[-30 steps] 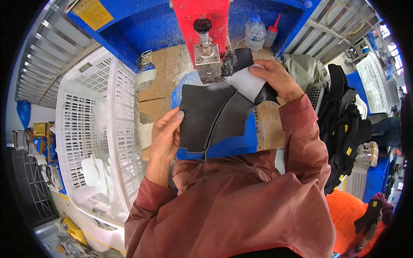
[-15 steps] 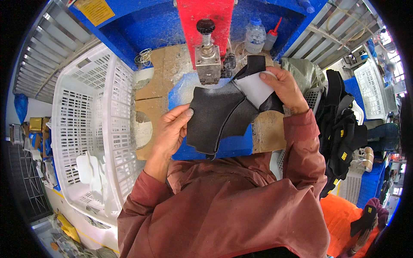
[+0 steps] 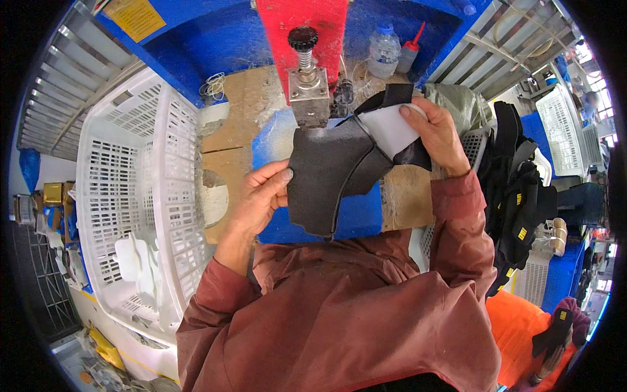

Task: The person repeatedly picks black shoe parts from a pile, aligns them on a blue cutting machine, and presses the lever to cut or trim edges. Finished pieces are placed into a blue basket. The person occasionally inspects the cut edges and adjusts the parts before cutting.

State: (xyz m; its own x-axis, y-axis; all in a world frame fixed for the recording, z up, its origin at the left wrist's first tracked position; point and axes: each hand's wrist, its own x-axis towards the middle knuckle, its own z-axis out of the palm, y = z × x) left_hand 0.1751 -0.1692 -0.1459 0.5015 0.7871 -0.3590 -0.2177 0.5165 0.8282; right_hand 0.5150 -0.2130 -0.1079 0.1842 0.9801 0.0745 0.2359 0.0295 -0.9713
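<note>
Both hands spread a black fabric piece [image 3: 320, 179] with a raised curved seam across it and notched edges. My left hand [image 3: 258, 199] pinches its left edge between thumb and fingers. At its upper right, my right hand [image 3: 441, 137] grips the piece along with a stiff white panel [image 3: 392, 129], thumb on top. The panel lies against the black fabric, beside a black strap-like end. Just beyond the fabric's top edge is the metal block [image 3: 309, 98] of a press, its lower end close to the cloth; whether they touch I cannot tell.
The press has a red arm [image 3: 304, 19] and black knob [image 3: 303, 39]. A blue board [image 3: 359, 214] lies under the fabric. White crates [image 3: 171, 196] stand left, with white pieces inside. Black items [image 3: 519, 202] are heaped right. A clear bottle [image 3: 384, 52] and red-tipped bottle [image 3: 409, 53] stand behind.
The view has shifted slightly, and the fabric sits a little further right relative to the press. Both hands keep the same hold.
</note>
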